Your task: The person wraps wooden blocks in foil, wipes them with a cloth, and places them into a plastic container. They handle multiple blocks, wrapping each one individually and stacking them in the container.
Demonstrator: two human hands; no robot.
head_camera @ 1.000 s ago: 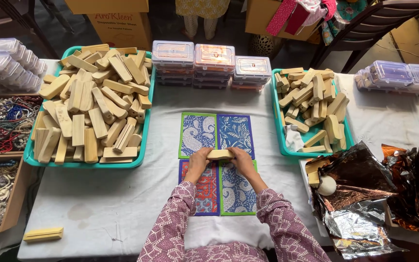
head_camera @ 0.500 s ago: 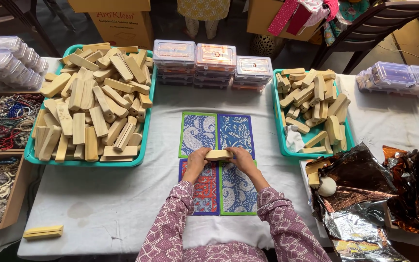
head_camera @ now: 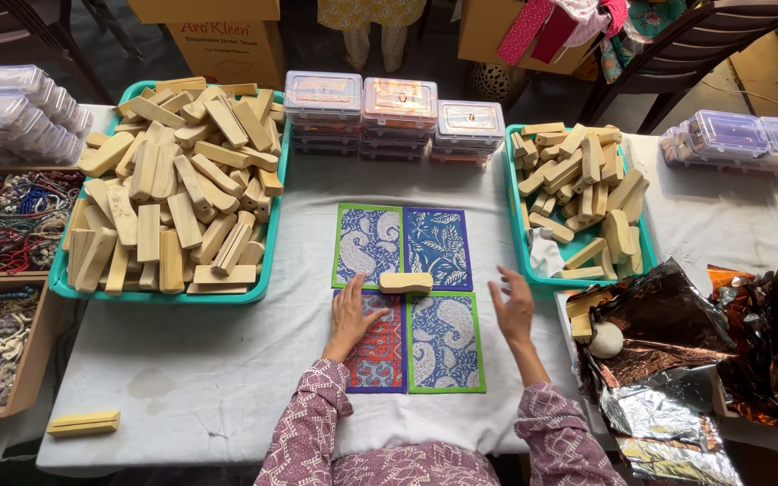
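Observation:
A small pale wooden block [head_camera: 406,282] lies on four patterned cloth cards [head_camera: 404,297] laid in a square on the white table. My left hand [head_camera: 350,317] rests flat on the lower left card, just left of the block and below it, fingers apart. To the right of the cards, my right hand [head_camera: 512,304] hovers open near the teal tray's corner, holding nothing. Both sleeves are purple patterned fabric.
A large teal tray [head_camera: 160,293] of wooden blocks sits at left, a smaller teal tray [head_camera: 517,225] of blocks at right. Stacked clear plastic boxes [head_camera: 395,117] stand behind the cards. Bead boxes [head_camera: 4,216] lie far left, crumpled foil [head_camera: 677,360] at right, a lone block [head_camera: 84,423] near the front edge.
Both hands held the wooden block together over the cards; now they have let go, the block lies on the cards, and the right hand has moved off to the right.

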